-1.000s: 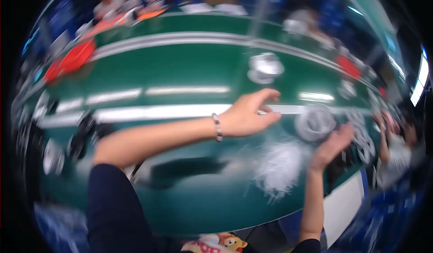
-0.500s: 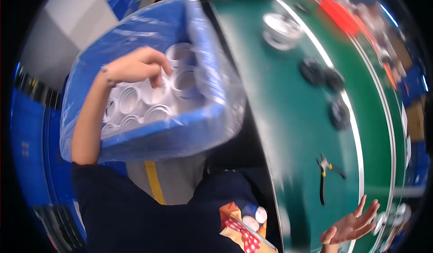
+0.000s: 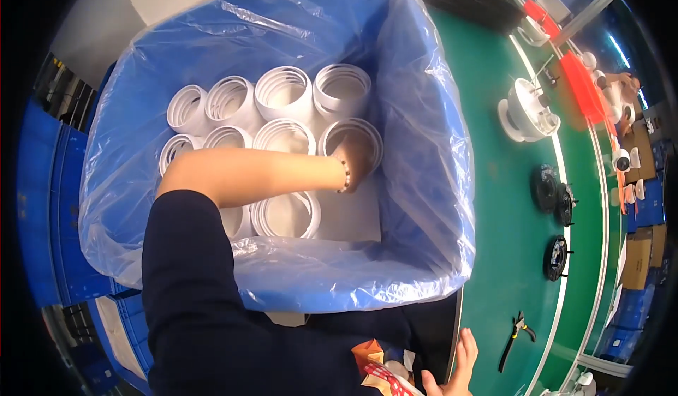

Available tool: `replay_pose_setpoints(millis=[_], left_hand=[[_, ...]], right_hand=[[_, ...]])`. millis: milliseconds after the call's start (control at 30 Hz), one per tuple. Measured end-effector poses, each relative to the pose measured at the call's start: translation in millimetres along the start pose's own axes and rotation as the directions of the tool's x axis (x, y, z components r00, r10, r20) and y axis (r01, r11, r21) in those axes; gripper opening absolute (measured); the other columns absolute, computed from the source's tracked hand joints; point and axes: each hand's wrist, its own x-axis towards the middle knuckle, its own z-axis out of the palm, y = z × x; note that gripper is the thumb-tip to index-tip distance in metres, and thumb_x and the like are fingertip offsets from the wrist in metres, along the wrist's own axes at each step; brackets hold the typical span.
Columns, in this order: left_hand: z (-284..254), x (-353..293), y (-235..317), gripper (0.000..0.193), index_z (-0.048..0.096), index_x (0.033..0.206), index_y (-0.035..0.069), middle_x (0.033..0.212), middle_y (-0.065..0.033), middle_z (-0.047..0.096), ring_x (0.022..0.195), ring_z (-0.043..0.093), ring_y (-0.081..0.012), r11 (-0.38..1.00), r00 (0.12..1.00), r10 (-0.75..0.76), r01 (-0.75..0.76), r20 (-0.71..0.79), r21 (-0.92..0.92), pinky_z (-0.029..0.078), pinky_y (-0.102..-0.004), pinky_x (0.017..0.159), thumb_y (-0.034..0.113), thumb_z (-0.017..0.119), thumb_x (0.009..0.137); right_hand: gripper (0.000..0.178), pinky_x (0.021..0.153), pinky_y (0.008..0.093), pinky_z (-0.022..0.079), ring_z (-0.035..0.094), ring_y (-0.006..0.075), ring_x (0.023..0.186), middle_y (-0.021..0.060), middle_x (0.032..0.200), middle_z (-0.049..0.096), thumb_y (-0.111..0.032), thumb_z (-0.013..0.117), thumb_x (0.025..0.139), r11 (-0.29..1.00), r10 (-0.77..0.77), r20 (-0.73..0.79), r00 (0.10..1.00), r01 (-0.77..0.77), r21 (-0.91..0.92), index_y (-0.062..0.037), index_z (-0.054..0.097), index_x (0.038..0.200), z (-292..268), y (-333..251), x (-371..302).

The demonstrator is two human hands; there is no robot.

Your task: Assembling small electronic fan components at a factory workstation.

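Note:
My left hand [image 3: 357,157] reaches down into a white plastic cylinder [image 3: 378,144] with a ridged rim, its fingers hidden inside. Several more such cylinders [image 3: 284,92] stand upright in rows around it, some covered by my forearm. They sit in a blue bin [image 3: 275,39] lined with clear plastic film. Low in the view, by the front edge of a green workbench [image 3: 487,276], my right hand [image 3: 455,376] is open and holds nothing, with its fingers apart.
Yellow-and-black cutters [image 3: 514,339] lie on the bench. Farther along are several round black parts [image 3: 556,256] and a white rounded housing [image 3: 526,110]. A red tray [image 3: 583,85] stands beyond. At the far right another person's hand [image 3: 623,85] is visible.
My left hand has moved right and down into a cylinder. My right hand has moved left, toward the bench edge. The view has shifted toward the bin, which now appears larger.

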Motion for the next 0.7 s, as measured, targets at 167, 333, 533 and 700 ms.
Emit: replay_pose_setpoints(millis=[167,333,533,700], left_hand=[[36.7,-6.3,30.1,0.058,0.039,0.115,0.000,0.095,-0.0190,0.059,0.093,0.058,-0.0271,0.956,0.951,-0.206,0.145,-0.231,-0.255,0.049,-0.0366,0.074,0.016,0.065,0.065],[13.4,-4.6,2.2,0.060,0.044,0.111,-0.003,0.097,-0.0205,0.058,0.089,0.058,-0.0321,0.970,0.994,0.071,-0.048,0.086,-0.238,0.047,-0.0362,0.076,0.022,0.064,0.060],[-82.8,-92.5,-56.0,0.035,0.056,0.098,0.001,0.078,-0.0058,0.062,0.066,0.058,-0.0131,0.043,0.960,0.126,0.247,0.251,-0.968,0.047,-0.0262,0.059,0.016,0.067,0.069],[-202.8,-155.0,40.1,0.041,0.055,0.101,0.003,0.098,-0.0061,0.057,0.087,0.053,-0.0140,0.680,0.831,0.394,-0.551,-0.392,-0.484,0.044,-0.0283,0.072,0.026,0.068,0.070]], right_hand=[[0.066,0.095,0.0455,0.031,0.032,0.0430,0.117,0.0277,0.130,0.027,-0.010,0.065,0.067,0.989,0.140,-0.109,0.984,-0.144,-0.032,0.0002,0.035,0.125,2.9,1.7,-8.6],[0.062,0.093,0.0439,0.035,0.034,0.0422,0.116,0.0276,0.129,0.027,-0.005,0.064,0.067,0.992,0.124,-0.109,0.986,-0.119,0.047,-0.0006,0.038,0.123,-4.6,-2.5,1.2],[0.047,0.092,0.0501,0.031,0.037,0.0447,0.112,0.0294,0.124,0.036,-0.016,0.069,0.060,0.997,0.078,-0.260,0.962,-0.070,0.039,-0.0037,0.055,0.103,-9.6,11.3,-27.6],[0.047,0.092,0.0460,0.033,0.035,0.0405,0.116,0.0275,0.127,0.033,-0.016,0.066,0.063,0.997,0.074,-0.293,0.953,-0.066,0.035,-0.0041,0.055,0.107,-29.0,15.8,-54.3]])
